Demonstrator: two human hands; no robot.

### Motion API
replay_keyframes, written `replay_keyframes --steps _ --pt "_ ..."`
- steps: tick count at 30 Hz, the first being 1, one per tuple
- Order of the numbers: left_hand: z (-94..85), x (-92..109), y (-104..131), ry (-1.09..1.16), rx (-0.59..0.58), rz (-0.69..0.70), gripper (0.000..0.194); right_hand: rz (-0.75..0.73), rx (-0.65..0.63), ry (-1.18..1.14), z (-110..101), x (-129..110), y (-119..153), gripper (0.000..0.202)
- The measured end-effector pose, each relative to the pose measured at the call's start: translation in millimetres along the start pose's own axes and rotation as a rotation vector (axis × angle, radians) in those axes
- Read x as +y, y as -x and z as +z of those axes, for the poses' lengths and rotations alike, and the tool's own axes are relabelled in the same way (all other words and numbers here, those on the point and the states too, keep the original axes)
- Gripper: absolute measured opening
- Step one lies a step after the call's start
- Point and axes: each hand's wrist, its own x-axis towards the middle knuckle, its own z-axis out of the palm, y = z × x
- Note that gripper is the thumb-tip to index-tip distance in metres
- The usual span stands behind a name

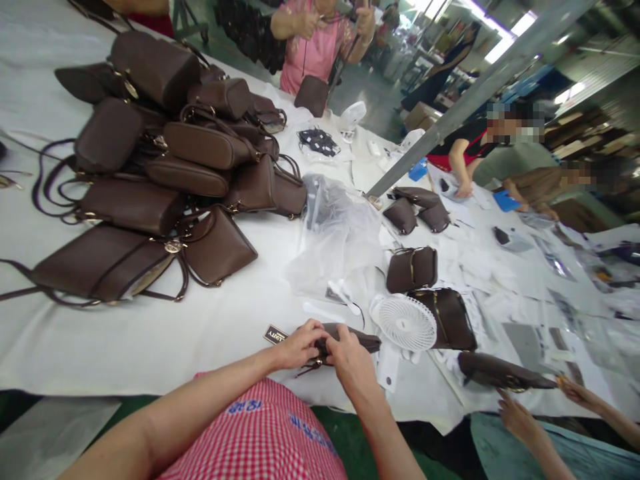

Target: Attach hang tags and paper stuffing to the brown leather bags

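A small dark brown leather bag (367, 340) lies at the table's near edge, between my hands. My left hand (301, 344) is closed on its left part, fingertips pinching near the top. My right hand (346, 352) grips the same bag from the right, its fingers close to those of the left. What lies right under the fingertips is hidden. A black hang tag (275, 335) with light lettering sticks out to the left beside my left hand. Gold-coloured hardware (319, 362) shows below the fingers.
A large pile of brown handbags (210, 143) covers the left of the white table (240, 353). Right of my hands stands a white fan (407, 323), near more bags (413, 269). Clear plastic bags (337, 233) lie ahead. A co-worker's hands (520, 417) hold another bag at right.
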Motion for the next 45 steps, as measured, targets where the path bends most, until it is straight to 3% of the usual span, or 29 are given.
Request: replay_keyframes --steps 4,9,12,16,19,22,25,29,33,36,38,42,45 --pt "-5.2 -3.6 2.4 0.0 -0.019 0.037 0.042 -0.017 0.038 -0.069 2.7 5.1 6.7 0.019" --pt "-6.4 -9.0 1.4 0.047 -0.016 0.07 0.035 -0.002 0.036 -0.478 8.5 10.1 10.3 0.015" --pt "1.2 -9.5 -2.8 0.059 0.049 0.024 0.027 0.09 0.079 -0.651 15.4 2.5 6.4 0.012" --pt "9.4 -7.8 -5.9 0.05 0.103 -0.022 0.017 0.173 0.176 -0.708 15.1 -4.2 2.4 0.01" --pt "10.3 -6.9 -4.0 0.048 0.09 -0.039 0.025 0.217 0.308 -0.825 10.8 4.1 13.0 0.019" --pt "9.8 -5.1 -2.5 0.031 0.089 -0.067 0.035 0.458 0.481 -0.845 17.5 13.2 36.0 0.02" --pt "9.8 -2.2 -3.8 -0.002 0.066 -0.048 0.041 0.633 0.423 -0.896 37.2 12.4 55.4 0.027" --pt "10.4 0.8 -7.1 -0.027 0.048 -0.036 0.043 0.628 0.334 -1.125 60.6 2.9 57.6 0.038" --pt "13.2 5.6 -7.7 -0.04 0.063 -0.008 0.046 0.598 0.327 -1.131 62.2 4.7 48.7 0.03" --pt "17.1 9.1 -7.2 0.05 0.035 -0.077 0.044 0.559 0.328 -1.054 57.4 9.7 44.7 0.029" --pt "20.0 9.1 -7.7 0.151 0.035 -0.143 0.035 0.535 0.374 -0.964 55.5 10.4 42.8 0.033" --pt "24.2 3.6 -11.9 0.255 0.168 -0.22 0.008 0.527 0.406 -0.91 55.9 7.6 40.9 0.034" --pt "24.6 0.6 -15.6 0.261 0.188 -0.196 0.005 0.554 0.412 -0.92 56.4 10.5 41.8 0.033"
